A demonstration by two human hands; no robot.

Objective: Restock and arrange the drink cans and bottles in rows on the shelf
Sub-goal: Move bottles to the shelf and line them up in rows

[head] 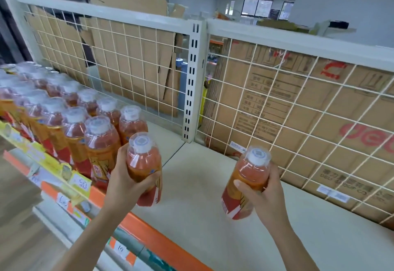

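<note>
At the far left, rows of bottles [70, 108] with orange drink, white caps and red and orange labels stand packed together on the shelf [191, 185], running back toward the wire grid back panel [128, 57]. Yellow price tags [53, 164] hang along the orange front edge [149, 234] below them.

Just right of the front-most standing bottle, the left hand [125, 179] is wrapped around the left bottle [144, 164]. The thumb lies on the side facing the rows and the fingers curl around the lower front of the label, so the bottle sits in the palm, tilted slightly with its cap leaning toward the back panel. Its base hangs above the shelf's front edge, nearly touching the neighbouring bottle.

A bare stretch of cream shelf lies between the two hands.

Further right, the right hand [266, 194] is clamped on the right bottle [247, 183], thumb across the front of the label and fingers behind. This bottle leans with its cap up and to the right and its base low over the shelf surface; whether it touches cannot be told. Behind the grid on this side stand cardboard boxes [298, 121] with printed text.
</note>
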